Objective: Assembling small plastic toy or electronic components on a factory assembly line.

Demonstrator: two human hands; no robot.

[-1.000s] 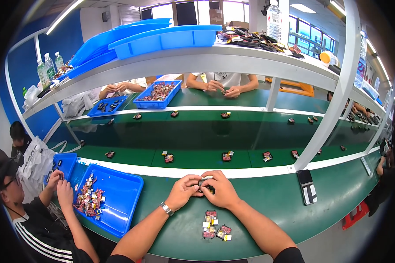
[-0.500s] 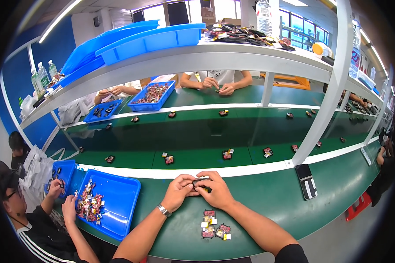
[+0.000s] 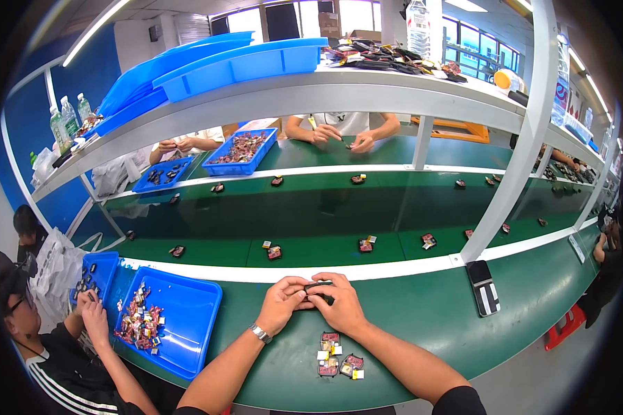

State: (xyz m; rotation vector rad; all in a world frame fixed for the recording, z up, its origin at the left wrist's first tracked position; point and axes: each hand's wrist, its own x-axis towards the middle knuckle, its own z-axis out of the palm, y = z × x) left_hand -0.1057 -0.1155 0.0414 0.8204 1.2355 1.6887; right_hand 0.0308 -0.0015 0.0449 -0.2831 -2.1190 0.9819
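Observation:
Both my hands are together over the green worktop, pinching one small black plastic casing [image 3: 318, 291] between the fingertips. My left hand [image 3: 280, 303], with a metal-banded watch at the wrist, grips it from the left. From the right, my right hand [image 3: 339, 304] closes its thumb and fingers on it. Much of the casing is hidden by my fingers. Just below my right hand lie small black-framed pieces [image 3: 330, 342] with red boards and white-and-yellow parts, several close together, a separate one [image 3: 352, 364] tilted beside them.
To my left stands a blue tray [image 3: 213, 304] with a heap of small red parts; a co-worker [image 3: 69, 346] sits beyond it. A conveyor belt [image 3: 311, 242] carries spaced-out pieces behind a white rail. A black device [image 3: 483, 287] lies right, beside the shelf post [image 3: 509, 152].
Pieces on the belt have shifted slightly to the right. The co-worker's nearer hand has moved from the blue tray to meet the other hand. My hands stay nearly in place on the casing.

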